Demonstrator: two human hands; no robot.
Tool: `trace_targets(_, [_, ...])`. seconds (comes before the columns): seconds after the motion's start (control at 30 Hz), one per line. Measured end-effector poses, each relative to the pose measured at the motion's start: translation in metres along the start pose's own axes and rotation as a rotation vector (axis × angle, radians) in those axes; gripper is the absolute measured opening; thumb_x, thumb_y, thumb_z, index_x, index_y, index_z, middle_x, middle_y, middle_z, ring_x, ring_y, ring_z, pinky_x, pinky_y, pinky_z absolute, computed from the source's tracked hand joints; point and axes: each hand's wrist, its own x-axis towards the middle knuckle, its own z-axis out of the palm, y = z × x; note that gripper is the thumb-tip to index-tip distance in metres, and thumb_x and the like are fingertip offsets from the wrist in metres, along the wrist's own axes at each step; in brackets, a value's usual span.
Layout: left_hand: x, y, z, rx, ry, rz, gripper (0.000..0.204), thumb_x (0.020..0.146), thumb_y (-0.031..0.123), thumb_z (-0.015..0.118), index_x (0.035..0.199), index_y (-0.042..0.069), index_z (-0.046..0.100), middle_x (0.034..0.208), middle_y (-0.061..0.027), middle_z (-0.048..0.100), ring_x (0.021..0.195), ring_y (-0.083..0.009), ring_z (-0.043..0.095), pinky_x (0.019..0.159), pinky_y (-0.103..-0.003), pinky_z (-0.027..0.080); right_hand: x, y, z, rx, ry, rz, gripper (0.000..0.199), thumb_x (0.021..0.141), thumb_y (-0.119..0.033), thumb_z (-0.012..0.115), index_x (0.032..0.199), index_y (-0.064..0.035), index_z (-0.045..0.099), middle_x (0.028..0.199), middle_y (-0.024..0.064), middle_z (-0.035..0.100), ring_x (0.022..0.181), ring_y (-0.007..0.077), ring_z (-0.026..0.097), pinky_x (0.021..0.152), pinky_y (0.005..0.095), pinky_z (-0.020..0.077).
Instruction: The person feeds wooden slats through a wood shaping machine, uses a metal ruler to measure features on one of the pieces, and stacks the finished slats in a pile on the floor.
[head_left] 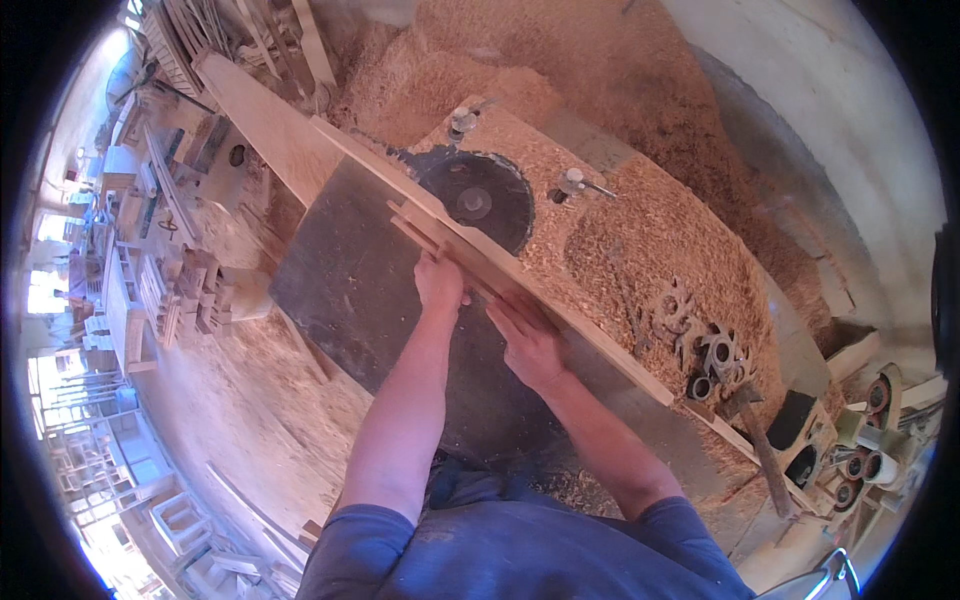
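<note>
My left hand (440,283) is closed around a narrow wooden strip (412,228), which lies along a long wooden fence (595,348) on a dark metal machine table (340,270). Further right, my right hand (532,343) has its fingers stretched out, their tips touching the wood at the fence. Behind the fence sits a dark round plate (475,200) with a hub in its middle. How far the strip reaches under my right fingers is hidden.
Wood shavings cover the machine behind the fence, around two clamp knobs (572,181) and several toothed cutter heads (722,352). A hammer (768,455) lies at the right. A long board (270,125) extends past the table's far left; stacked wood pieces (195,290) stand beyond it.
</note>
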Motion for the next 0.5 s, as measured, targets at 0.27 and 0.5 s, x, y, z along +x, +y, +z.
trace_targets(0.27, [0.028,0.015,-0.015,-0.086,0.005,-0.002,0.029,0.107,0.029,0.048,0.108,0.002,0.059,0.057,-0.0036,0.051,0.037,-0.0155,0.048,0.029,-0.031,0.037,0.035,-0.01,0.019,0.042,0.034,-0.001,0.048,0.076,0.008,0.064,0.12,-0.0081,0.067,0.118,0.0095,0.073,0.114,0.0303,0.068,0.104,0.0441,0.0512])
trace_targets(0.5, [0.055,0.028,-0.031,-0.052,-0.007,-0.005,0.028,0.105,0.025,0.05,0.111,0.0,0.06,0.063,-0.0074,0.055,0.04,-0.0185,0.052,0.031,-0.033,0.038,0.058,-0.012,0.044,-0.008,0.009,0.004,0.043,0.077,0.003,0.064,0.119,-0.0067,0.069,0.12,0.0104,0.072,0.121,0.0289,0.065,0.108,0.0444,0.0474])
